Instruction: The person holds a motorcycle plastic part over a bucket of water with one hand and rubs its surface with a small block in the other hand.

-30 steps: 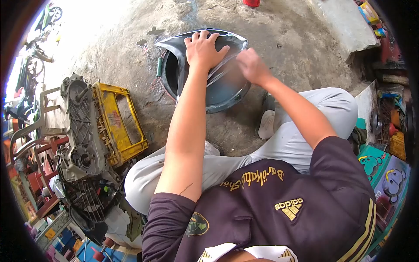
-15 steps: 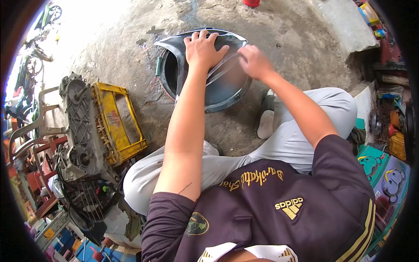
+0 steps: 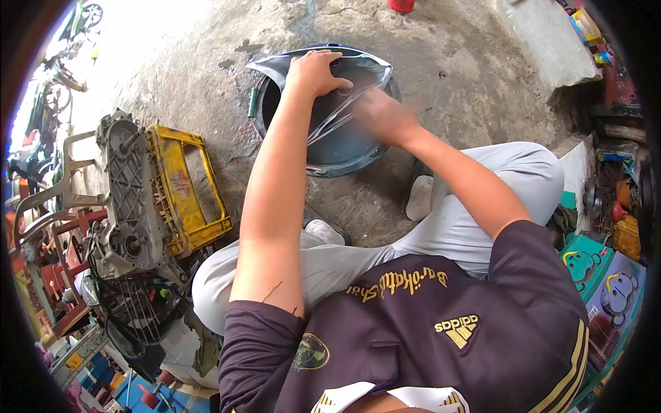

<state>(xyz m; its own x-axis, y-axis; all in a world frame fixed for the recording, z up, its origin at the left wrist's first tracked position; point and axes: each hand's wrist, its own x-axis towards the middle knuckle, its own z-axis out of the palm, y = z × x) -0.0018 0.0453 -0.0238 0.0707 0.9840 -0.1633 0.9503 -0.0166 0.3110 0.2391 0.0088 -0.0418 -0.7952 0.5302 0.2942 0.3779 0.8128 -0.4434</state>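
A dark panel with pale, shiny edges [image 3: 275, 65] lies across a round dark basin [image 3: 344, 162] on the concrete floor. My left hand [image 3: 317, 72] rests on the panel's upper part, thumb stretched toward the right and the other fingers near the far edge. Close to the panel's right side is my right hand [image 3: 383, 115], smeared by motion; what its fingers hold, if anything, cannot be made out. Thin pale edges of the panel run diagonally between the hands and down over the basin. A green handle [image 3: 253, 103] shows at the basin's left side.
At the left stand a yellow crate [image 3: 182, 186] and a metal engine casing [image 3: 127, 186] with other parts. A red container [image 3: 401, 5] is at the far edge. Teal and purple boxes [image 3: 613, 292] lie at the right, below a concrete ledge [image 3: 551, 48].
My left hand has turned and shifted slightly on the panel, its fingers less spread. My right hand has moved left and a little nearer. The panel's lower edge has tilted.
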